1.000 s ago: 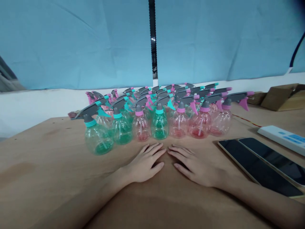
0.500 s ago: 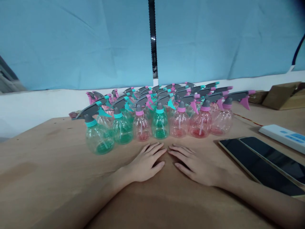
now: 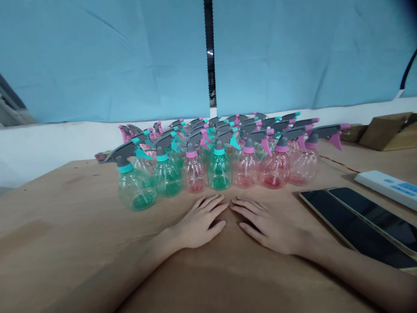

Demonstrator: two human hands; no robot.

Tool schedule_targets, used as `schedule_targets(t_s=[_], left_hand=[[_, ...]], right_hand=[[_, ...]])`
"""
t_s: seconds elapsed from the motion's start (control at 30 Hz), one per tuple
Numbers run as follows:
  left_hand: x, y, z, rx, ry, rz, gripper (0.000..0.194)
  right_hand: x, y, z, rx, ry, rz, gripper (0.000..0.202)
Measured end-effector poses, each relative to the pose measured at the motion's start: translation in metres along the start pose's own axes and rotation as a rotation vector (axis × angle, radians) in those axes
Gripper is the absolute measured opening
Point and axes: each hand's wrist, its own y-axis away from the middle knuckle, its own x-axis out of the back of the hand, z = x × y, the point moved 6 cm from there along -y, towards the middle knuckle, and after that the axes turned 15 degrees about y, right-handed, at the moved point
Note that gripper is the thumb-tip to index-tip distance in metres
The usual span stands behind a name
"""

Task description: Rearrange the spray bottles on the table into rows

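Observation:
My left hand (image 3: 202, 222) lies flat on the wooden table (image 3: 208, 278), fingers spread and holding nothing. Opposite it, my right hand (image 3: 264, 225) rests palm down, also open, its fingertips a small gap from the left ones. Just beyond both hands stand several clear spray bottles in crowded rows. A green spray bottle (image 3: 220, 171) with a turquoise collar is in the front row, between a small pink spray bottle (image 3: 194, 176) and another pink spray bottle (image 3: 246, 171). At the left end sits a larger green spray bottle (image 3: 136, 189). The rear bottles are partly hidden; their grey trigger heads show.
Two dark-screened phones (image 3: 352, 226) lie right of my right hand. Behind them are a white power strip (image 3: 387, 187) with a thin cable and an open cardboard box (image 3: 387, 130). A blue cloth (image 3: 114, 61) hangs behind the table, split by a black strip (image 3: 210, 56).

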Motion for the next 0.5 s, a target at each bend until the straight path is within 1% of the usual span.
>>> schedule_targets(t_s=[0.5], left_hand=[[-0.0003,0.0014,0.0013,-0.006,-0.021,0.002,0.047]], right_hand=[[-0.0019,-0.0001,0.0006,0.013,-0.006,0.025,0.045]])
